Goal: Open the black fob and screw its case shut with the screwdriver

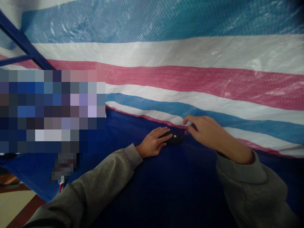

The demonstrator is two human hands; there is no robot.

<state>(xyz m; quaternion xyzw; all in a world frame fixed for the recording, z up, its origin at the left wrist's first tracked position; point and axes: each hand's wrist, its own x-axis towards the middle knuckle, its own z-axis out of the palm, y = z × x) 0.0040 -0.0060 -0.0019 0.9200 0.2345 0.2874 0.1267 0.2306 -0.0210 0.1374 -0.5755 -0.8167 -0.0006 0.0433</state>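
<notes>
My left hand (154, 141) rests on a black rounded object (174, 139) that looks like a computer mouse, its fingers steadying the left side. A small white spot shows on the object's top. Just to the right, my right hand (204, 130) is closed, thumb and forefinger curled round a small slim thing with a red part (186, 132). That red part is close to the right end of the mouse; whether they touch I cannot tell. The rest of the slim thing is hidden by my fingers.
A dark blue surface (152, 190) lies beneath both hands. Behind it hangs a striped plastic sheet (166, 74) in blue, white and red. Dark blue bars (35, 52) stand at upper left. The left side is pixelated; a red cord (60, 186) shows below it.
</notes>
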